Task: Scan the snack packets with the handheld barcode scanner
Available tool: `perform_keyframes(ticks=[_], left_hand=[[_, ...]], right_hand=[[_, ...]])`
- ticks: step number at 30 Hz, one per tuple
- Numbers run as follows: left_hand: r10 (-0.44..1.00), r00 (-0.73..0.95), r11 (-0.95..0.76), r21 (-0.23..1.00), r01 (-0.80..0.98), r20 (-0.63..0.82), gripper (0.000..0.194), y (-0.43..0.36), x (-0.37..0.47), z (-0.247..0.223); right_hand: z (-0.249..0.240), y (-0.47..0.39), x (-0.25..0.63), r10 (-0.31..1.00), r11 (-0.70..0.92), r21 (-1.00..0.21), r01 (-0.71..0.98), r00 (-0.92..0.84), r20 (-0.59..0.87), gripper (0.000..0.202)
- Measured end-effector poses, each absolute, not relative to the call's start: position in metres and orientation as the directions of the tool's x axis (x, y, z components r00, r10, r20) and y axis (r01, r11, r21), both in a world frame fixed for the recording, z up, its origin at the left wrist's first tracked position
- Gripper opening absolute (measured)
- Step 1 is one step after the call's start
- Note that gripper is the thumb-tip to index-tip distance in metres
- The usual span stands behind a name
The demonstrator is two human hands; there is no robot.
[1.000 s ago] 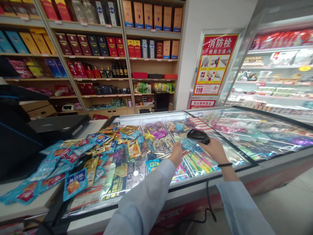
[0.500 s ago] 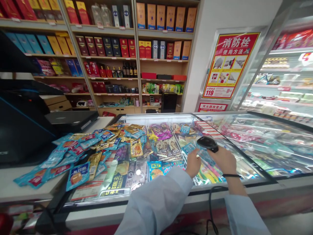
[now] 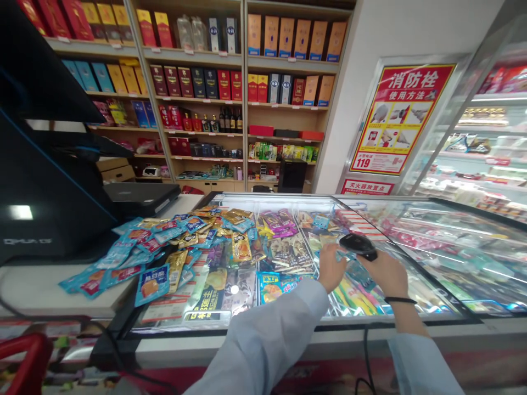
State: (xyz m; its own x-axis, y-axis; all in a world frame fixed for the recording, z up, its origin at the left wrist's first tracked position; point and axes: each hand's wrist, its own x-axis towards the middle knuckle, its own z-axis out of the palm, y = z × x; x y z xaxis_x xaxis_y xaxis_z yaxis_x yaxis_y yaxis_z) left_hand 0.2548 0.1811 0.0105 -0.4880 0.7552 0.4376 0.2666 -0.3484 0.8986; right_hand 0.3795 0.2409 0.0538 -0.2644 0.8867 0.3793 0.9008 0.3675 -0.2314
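My right hand (image 3: pixel 386 274) is wrapped round a black handheld scanner (image 3: pixel 357 245), held above the glass-topped freezer. Beside it on the left, my left hand (image 3: pixel 331 267) is closed, its fingertips pinching a small blue packet (image 3: pixel 343 255) just under the scanner head. Most of that packet is hidden. Under both hands lie colourful packs inside the freezer (image 3: pixel 354 296). To the left, a heap of blue and gold snack packets (image 3: pixel 193 230) spreads over the freezer's edge and the white counter (image 3: pixel 102 304).
A black checkout machine (image 3: pixel 45 192) stands at the left. The scanner's cable (image 3: pixel 365 351) hangs over the freezer's front rim. A red handle (image 3: pixel 31 356) shows at the lower left. Shelves of boxes (image 3: pixel 197 82) and a red poster (image 3: pixel 405 118) are behind.
The view has shifted, so the scene sits further right and more of the checkout machine shows. My left hand has come closer to the scanner head.
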Motion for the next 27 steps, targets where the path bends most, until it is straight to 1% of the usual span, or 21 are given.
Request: perform_keyframes(ticks=[3,6,9,11,13,15,18,20,22,24,27], left_hand=[[0.701,-0.532,-0.378,0.881,0.286,0.474,0.025,0.172,0.217,0.047],[0.682,-0.565,-0.377,0.886,0.272,0.464,0.021,0.151,0.164,0.083],[0.660,-0.577,-0.400,0.875,0.272,0.481,0.020,0.114,0.106,0.110],[0.655,-0.563,-0.403,0.863,0.304,0.504,0.017,0.083,0.070,0.117],[0.687,-0.540,-0.374,0.874,0.311,0.486,0.014,0.051,0.038,0.112],[0.756,-0.489,-0.305,0.895,0.326,0.436,0.017,0.024,0.014,0.096],[0.816,-0.449,-0.151,0.885,0.440,0.363,0.019,-0.002,-0.006,0.059],[0.833,-0.441,-0.084,0.864,0.497,0.335,0.025,-0.009,-0.011,0.034],[0.843,-0.424,-0.062,0.843,0.534,0.330,0.036,-0.012,-0.012,0.015],[0.851,-0.385,-0.069,0.803,0.592,0.357,0.045,-0.011,-0.012,0.003],[0.853,-0.346,-0.050,0.721,0.691,0.391,0.048,-0.006,-0.012,-0.005]], right_hand=[[0.068,0.232,0.370,0.897,0.339,-0.205,0.918,-0.249,0.367,0.049],[0.086,0.215,0.354,0.878,0.364,-0.201,0.909,-0.264,0.399,0.049],[0.102,0.194,0.329,0.860,0.417,-0.215,0.883,-0.306,0.409,0.047],[0.110,0.179,0.310,0.831,0.474,-0.236,0.848,-0.342,0.438,0.044],[0.113,0.165,0.289,0.799,0.532,-0.251,0.809,-0.380,0.466,0.040],[0.113,0.152,0.269,0.772,0.593,-0.260,0.762,-0.446,0.453,0.037],[0.107,0.134,0.239,0.720,0.681,-0.281,0.676,-0.547,0.428,0.034],[0.099,0.125,0.221,0.693,0.717,-0.285,0.636,-0.604,0.394,0.031],[0.089,0.119,0.205,0.676,0.736,-0.280,0.617,-0.644,0.358,0.029],[0.079,0.116,0.192,0.656,0.755,-0.282,0.592,-0.678,0.332,0.028],[0.065,0.116,0.178,0.630,0.776,-0.279,0.565,-0.713,0.308,0.028]])
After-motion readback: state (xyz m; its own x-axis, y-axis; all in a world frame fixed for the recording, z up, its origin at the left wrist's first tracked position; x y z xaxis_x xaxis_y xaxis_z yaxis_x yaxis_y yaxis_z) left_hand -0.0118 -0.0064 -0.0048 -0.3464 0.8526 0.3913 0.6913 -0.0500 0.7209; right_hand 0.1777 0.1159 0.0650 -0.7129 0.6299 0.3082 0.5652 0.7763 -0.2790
